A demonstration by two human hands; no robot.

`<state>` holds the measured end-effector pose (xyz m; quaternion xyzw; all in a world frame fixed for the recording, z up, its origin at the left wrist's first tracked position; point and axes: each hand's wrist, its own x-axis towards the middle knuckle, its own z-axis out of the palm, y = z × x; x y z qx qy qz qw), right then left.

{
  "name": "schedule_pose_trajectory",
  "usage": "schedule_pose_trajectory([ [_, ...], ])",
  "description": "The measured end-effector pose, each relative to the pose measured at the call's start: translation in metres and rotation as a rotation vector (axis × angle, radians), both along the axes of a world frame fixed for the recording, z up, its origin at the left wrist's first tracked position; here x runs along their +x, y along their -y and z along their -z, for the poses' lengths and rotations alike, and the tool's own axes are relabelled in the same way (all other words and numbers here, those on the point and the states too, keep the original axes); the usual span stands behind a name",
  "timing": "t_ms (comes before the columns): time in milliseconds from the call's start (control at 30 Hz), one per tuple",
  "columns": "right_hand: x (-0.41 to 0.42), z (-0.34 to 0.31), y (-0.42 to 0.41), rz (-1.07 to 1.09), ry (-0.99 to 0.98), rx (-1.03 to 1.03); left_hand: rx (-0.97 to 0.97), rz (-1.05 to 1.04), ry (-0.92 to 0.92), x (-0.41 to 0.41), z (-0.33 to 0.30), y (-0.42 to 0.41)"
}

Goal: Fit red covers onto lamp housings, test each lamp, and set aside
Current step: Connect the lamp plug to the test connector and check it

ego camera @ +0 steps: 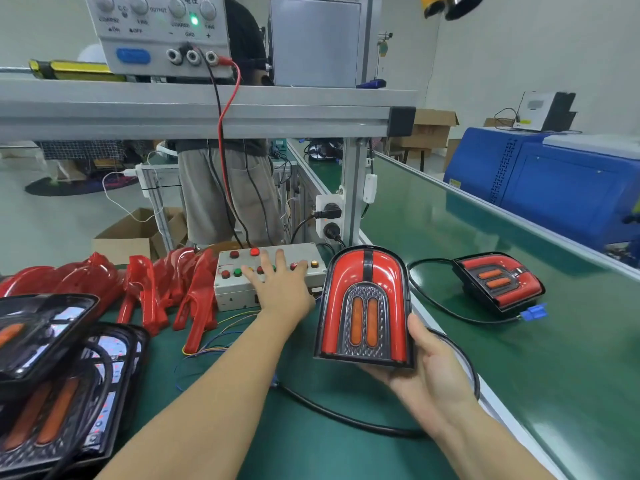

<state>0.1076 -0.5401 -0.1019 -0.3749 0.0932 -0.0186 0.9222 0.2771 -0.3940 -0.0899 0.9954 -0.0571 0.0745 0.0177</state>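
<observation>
My right hand (424, 368) holds an assembled lamp (363, 306) upright from below, thumb along its right edge; its red cover is on and a black cable trails from it. My left hand (282, 282) lies with spread fingers on the grey test box (228, 289), fingertips on its coloured buttons. Loose red covers (152, 292) are piled left of the box. Uncovered black lamp housings (59, 382) are stacked at the lower left. Another covered lamp (498, 280) lies on the green belt to the right, with a blue connector (535, 311).
A power supply (156, 32) with a lit green light sits on the aluminium shelf above, red and black leads running down to the box. A person stands behind the bench. A blue machine (554, 181) stands beyond the conveyor (519, 375). Thin coloured wires lie by the box.
</observation>
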Motion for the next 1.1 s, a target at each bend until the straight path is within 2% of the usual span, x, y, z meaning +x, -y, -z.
schedule_pose_trajectory([
  [467,0.008,0.004,-0.001,-0.037,-0.021,-0.016,0.109,0.078,0.135,0.008,0.001,-0.003],
  [900,0.006,0.005,0.000,-0.042,-0.067,-0.007,0.114,0.065,0.103,0.013,0.005,-0.006],
  [1100,0.006,0.005,0.001,-0.039,-0.128,-0.133,0.052,0.136,0.032,0.002,-0.008,-0.013],
])
